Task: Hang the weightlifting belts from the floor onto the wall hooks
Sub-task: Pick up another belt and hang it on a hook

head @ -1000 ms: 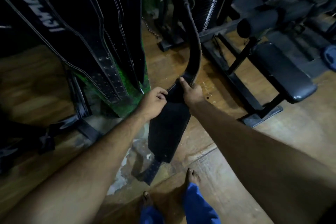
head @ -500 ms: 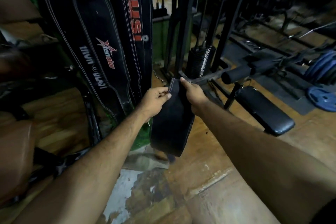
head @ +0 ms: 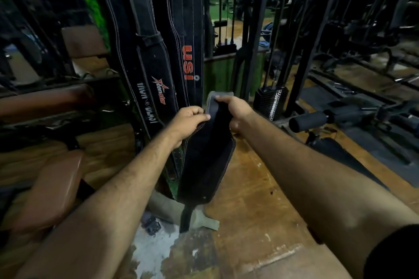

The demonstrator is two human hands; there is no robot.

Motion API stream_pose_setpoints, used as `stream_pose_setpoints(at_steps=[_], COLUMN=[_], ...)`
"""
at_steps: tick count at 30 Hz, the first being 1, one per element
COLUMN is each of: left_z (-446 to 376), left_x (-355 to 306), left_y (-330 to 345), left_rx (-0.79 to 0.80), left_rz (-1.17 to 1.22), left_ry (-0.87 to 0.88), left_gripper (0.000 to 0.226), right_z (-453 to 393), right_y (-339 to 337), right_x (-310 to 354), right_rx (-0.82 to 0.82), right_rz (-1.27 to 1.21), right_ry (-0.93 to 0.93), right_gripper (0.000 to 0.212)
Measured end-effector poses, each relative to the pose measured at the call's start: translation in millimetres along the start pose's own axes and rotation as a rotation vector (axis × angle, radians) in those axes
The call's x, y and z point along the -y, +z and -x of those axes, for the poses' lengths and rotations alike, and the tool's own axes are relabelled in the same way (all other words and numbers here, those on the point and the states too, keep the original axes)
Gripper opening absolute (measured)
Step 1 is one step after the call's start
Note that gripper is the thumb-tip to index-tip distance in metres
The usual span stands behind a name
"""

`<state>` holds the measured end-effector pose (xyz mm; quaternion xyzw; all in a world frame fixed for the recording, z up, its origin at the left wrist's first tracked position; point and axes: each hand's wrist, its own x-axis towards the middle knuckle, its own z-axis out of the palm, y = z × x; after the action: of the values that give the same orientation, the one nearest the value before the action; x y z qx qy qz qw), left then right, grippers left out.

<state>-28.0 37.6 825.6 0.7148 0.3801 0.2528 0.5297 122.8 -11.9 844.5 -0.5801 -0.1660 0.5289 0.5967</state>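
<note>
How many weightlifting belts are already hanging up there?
3 that I can tell apart: the USI belt, the Xenstar belt left of it, and a white-lettered belt farthest left. Overlap may hide others.

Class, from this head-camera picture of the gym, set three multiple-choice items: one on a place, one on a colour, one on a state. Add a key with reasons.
1. Where do the hung belts hang relative to the held belt?
A. behind it, to its left
B. on the floor
C. on the bench at right

2. What colour is the "USI" lettering?
A. green
B. red
C. blue

3. How is the held belt held?
A. left hand only
B. lying loose
C. both hands grip it

Key: 1 A, they hang upright behind it; 2 B, the letters show red; 3 C, left hand and right hand pinch its upper part.
</note>
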Motion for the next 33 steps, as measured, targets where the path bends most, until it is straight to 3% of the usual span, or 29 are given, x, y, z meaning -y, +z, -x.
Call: stream_pose_setpoints(at_steps=[4, 10, 15, 19, 21, 24, 26, 29, 33], left_z=[10, 36, 53, 59, 63, 71, 77, 81, 75], left_x=[-32, -58, -70, -94, -108, -122, -130, -139, -150], left_y=[-12, -36, -58, -62, -60, -61, -67, -81, -91], left_rx=[-0.092, -0.092, -0.054, -0.144, -0.175, -0.1, -0.067, -0.113, -0.219], left_rz=[0.053, 0.159, 0.181, 0.273, 0.211, 0.176, 0.086, -0.032, -0.036], left_ry=[0.064, 0.131, 0.096, 0.142, 0.211, 0.278, 0.3, 0.286, 0.302], left_gripper=[0.01, 0.018, 0.014, 0.013, 0.01, 0.012, 0.015, 0.013, 0.01], right_z=[17, 35, 56, 75, 81, 88, 89, 92, 101], right_y=[21, 31, 67, 79, 74, 69, 72, 86, 96], right_x=[8, 40, 62, 72, 80, 106, 126, 142, 147], right_rx=[0.1, 0.259, 0.186, 0.279, 0.356, 0.435, 0.37, 0.245, 0.408], right_rz=[-0.05, -0.082, -0.016, 0.008, 0.0, 0.036, 0.08, 0.085, 0.082], right_ry=[-0.105, -0.019, -0.062, -0.221, -0.269, -0.256, -0.286, -0.433, -0.548], right_gripper=[0.024, 0.05, 0.018, 0.018, 0.017, 0.026, 0.024, 0.042, 0.024])
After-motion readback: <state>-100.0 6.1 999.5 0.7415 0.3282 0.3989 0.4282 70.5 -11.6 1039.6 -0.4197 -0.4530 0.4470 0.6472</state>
